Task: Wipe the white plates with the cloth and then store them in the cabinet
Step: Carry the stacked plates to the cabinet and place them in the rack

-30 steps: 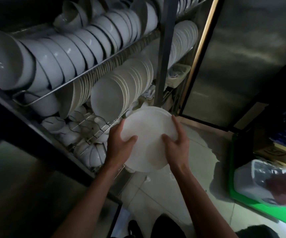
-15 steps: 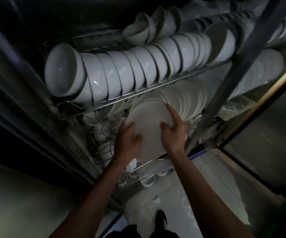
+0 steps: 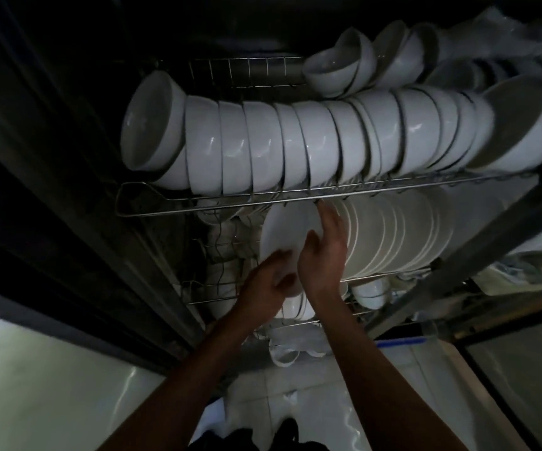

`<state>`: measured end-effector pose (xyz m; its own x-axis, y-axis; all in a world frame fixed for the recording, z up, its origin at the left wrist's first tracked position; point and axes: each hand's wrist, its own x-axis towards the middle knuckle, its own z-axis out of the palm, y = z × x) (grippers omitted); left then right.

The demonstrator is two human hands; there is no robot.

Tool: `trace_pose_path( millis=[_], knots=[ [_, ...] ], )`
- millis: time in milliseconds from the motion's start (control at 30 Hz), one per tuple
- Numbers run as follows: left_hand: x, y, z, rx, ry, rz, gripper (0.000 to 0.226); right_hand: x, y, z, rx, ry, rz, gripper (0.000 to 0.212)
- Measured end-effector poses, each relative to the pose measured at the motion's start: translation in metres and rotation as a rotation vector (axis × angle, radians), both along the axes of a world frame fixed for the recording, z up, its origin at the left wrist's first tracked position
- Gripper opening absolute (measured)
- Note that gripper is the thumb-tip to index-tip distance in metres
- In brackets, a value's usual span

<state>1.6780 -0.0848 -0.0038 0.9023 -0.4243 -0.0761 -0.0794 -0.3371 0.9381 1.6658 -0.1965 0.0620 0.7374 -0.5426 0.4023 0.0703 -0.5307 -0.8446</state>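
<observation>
A white plate stands on edge at the left end of a row of white plates in the cabinet's middle wire rack. My left hand holds the plate's lower edge, thumb on its face. My right hand lies against the plate's right side with straight fingers reaching up to the rack above, between this plate and the row. No cloth is in view.
Above, a wire shelf carries a long row of white bowls, more bowls behind. Cups and small bowls sit on the rack below. A metal frame post slants at right. Pale floor tiles lie beneath.
The plate has gone deeper into the middle rack and turned on edge beside the plate row. Both hands followed it in, and the view swung toward the cabinet.
</observation>
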Motion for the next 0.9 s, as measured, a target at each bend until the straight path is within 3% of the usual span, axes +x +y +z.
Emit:
trace_pose_path(
  millis=[367, 700, 900],
  knots=[
    [0.012, 0.001, -0.009, 0.052, 0.015, 0.017, 0.055, 0.011, -0.001, -0.007, 0.001, 0.042, 0.048, 0.072],
    [0.022, 0.000, -0.019, -0.002, 0.071, 0.029, 0.058, 0.010, -0.007, -0.002, -0.086, 0.194, 0.086, 0.084],
    [0.030, 0.005, -0.034, 0.060, 0.023, 0.035, 0.057, 0.010, -0.009, -0.005, -0.136, 0.297, 0.118, 0.078]
  ],
)
